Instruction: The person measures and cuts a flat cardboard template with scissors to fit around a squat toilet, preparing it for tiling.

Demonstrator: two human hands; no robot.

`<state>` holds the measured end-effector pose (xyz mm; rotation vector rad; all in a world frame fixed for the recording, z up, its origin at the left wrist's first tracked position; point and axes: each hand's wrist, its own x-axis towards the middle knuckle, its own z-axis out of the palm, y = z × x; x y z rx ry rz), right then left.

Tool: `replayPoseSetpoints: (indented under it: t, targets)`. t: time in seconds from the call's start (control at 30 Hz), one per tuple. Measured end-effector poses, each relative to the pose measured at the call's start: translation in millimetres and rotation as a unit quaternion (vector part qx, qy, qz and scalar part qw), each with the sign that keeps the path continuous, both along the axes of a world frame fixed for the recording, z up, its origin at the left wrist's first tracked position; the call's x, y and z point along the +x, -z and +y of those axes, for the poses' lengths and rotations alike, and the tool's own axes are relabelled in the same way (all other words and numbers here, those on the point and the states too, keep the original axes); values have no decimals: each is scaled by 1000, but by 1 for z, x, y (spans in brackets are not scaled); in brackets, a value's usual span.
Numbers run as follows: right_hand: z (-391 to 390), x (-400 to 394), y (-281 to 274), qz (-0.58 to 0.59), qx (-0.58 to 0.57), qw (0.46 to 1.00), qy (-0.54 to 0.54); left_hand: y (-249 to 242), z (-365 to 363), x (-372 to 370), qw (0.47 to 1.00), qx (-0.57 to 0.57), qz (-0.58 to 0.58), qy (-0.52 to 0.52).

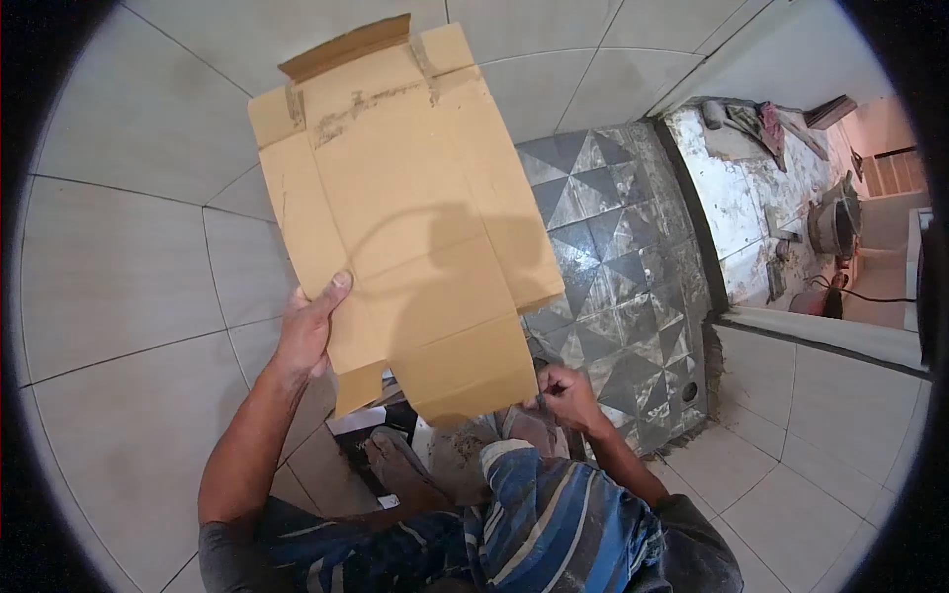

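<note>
Beside grey patterned tiles, flattened cardboard is clamped between thumb and fingers of the left hand, the right hand curled near its lower corner, contents unclear.

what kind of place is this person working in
Likely a small bathroom or similar room being tiled: large pale wall tiles, a patterned grey floor smeared with what looks like cement or grout, and a bucket beyond the doorway.

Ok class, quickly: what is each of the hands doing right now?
Left hand: holding the cardboard, thumb on top.
Right hand: fingers curled by its lower edge; any grip cannot be told.
</note>
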<state>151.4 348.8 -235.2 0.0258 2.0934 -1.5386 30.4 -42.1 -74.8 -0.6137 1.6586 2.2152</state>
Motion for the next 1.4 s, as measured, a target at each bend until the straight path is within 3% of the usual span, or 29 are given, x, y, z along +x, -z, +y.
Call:
replayPoseSetpoints:
  t: [0.13, 0.2, 0.33, 0.47, 0.63, 0.73, 0.83, 0.9, 0.97, 1.0, 1.07, 1.1, 1.17, 1.2, 1.27, 1.4]
  targets:
    - [-1, 13, -16, 14, -69, 997, -36, 2, 1, 1, 1000, 16, -3, -7]
    - [1, 20, -16, -47, -123, 991, -31, 0, 3, 1, 999, 43, -13, -27]
    - [-5, -3, -68, 20, -137, 990, -7, -3, 7, 0, 999, 36, -15, -25]
    - [-2, -9, -70, 30, -119, 992, -30, -4, 10, 2, 999, 13, -25, -23]
    - [-20, -14, -69, -104, -228, 967, 53, 0, 7, 3, 999, 25, -29, -7]
    - [-23, -11, -47, -48, -264, 962, 42, 4, -2, 6, 994, -80, -65, 39]
    - [-17, -17, -49, -68, -282, 954, 72, 9, 19, 3, 998, -38, -39, 36]
    - [-14, -32, -62, -72, -230, 969, 53, 16, 22, -2, 999, -9, -14, 36]
    - [-11, -35, -42, -113, -147, 969, 164, 14, 31, -9, 999, 14, 10, 37]
    - [-11, -37, -37, -120, -147, 971, 145, 11, 35, -13, 999, 18, 16, 49]
    - [-10, -39, -32, -70, -195, 920, 333, 11, 42, -24, 999, 6, 8, 35]
    - [-8, -44, -39, -70, -194, 922, 328, 11, 43, -27, 999, -2, 5, 40]
    - [1, -57, -58, -14, -156, 974, 163, 18, 43, -29, 999, 24, 18, 33]
    - [12, -60, -52, -11, -153, 975, 164, 20, 44, -30, 998, 49, 29, 29]
    - [34, -60, -32, -67, -49, 996, 39, 20, 42, -29, 998, 55, 18, 24]
    - [37, -52, -34, 12, 22, 999, -41, 28, 30, -28, 997, 80, 1, 12]
